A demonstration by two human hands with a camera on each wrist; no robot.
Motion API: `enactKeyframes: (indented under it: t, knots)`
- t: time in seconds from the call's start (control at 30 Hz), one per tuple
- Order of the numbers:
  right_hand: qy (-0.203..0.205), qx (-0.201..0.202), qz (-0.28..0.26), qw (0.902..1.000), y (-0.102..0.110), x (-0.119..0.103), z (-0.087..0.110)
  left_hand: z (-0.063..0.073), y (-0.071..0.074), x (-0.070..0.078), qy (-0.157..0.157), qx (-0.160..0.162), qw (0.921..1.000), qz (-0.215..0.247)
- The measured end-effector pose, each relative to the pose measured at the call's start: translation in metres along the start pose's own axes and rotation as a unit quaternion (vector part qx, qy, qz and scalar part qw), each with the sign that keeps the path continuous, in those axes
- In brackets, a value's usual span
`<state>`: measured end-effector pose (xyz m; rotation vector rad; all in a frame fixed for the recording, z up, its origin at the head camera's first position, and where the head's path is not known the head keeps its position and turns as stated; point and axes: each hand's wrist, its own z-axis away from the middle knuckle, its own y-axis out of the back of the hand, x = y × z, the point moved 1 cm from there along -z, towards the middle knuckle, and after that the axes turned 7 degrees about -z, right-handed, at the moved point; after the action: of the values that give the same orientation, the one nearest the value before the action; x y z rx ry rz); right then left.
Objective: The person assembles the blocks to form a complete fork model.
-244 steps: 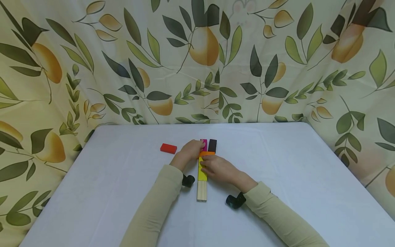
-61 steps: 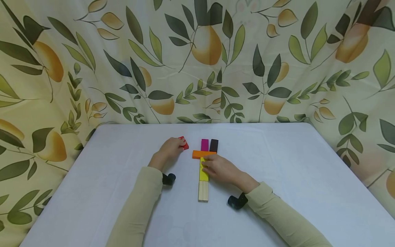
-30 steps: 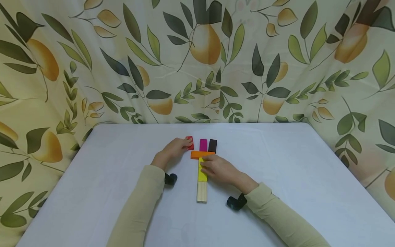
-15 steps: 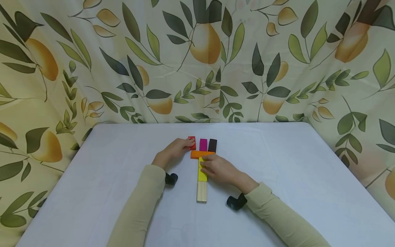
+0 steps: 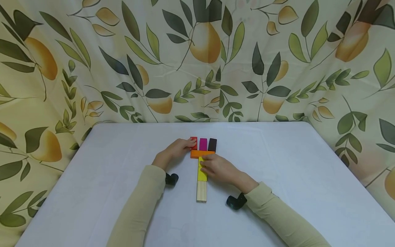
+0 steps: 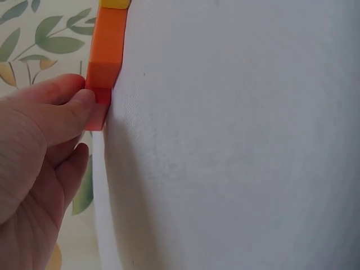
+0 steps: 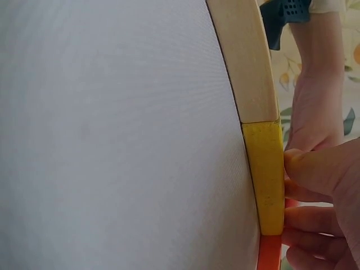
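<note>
Thumb and fingertips of my left hand point(image 5: 176, 150) pinch a red wooden block point(image 6: 99, 115), partly hidden under them. It stands at the far side of an orange block point(image 5: 195, 154), at that block's left end. A magenta block point(image 5: 203, 144) and a black block point(image 5: 212, 144) line up to its right along the same orange block. Nearer the person, a yellow block point(image 7: 264, 174) and a plain wood block point(image 5: 201, 192) run in a straight line from the orange one. My right hand point(image 5: 223, 169) rests its loosely extended fingers on the yellow and orange blocks.
A white cloth covers the table point(image 5: 262, 144), and its far edge point(image 5: 247, 122) meets a leaf-and-fruit patterned curtain point(image 5: 172, 85). Black wrist cameras stick out beneath both sleeves; the right one point(image 5: 236, 201) sits low over the cloth.
My left hand left the magenta block, picked up the red block from the left, turned it and slid it right to the orange block's left end. The right hand stayed in place.
</note>
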<state>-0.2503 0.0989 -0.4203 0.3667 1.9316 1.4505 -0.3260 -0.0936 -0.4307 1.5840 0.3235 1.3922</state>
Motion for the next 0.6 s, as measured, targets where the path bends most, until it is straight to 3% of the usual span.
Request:
enactKeyframes:
  t: [0.2, 0.33, 0.6]
  knots:
    - [0.001, 0.002, 0.001, 1.0, -0.0001, 0.0002, 0.0002, -0.0002, -0.0001, -0.0001, 0.013, -0.006, 0.9996, 0.023]
    - [-0.004, 0.0, -0.001, 1.0, -0.0004, 0.0004, 0.0002, 0.0001, 0.0006, -0.0005, -0.021, -0.009, 0.9995, -0.021]
    - [-0.001, 0.001, 0.0, 1.0, -0.0002, 0.0009, 0.001, 0.001, -0.003, 0.002, 0.038, -0.004, 0.9988, 0.03]
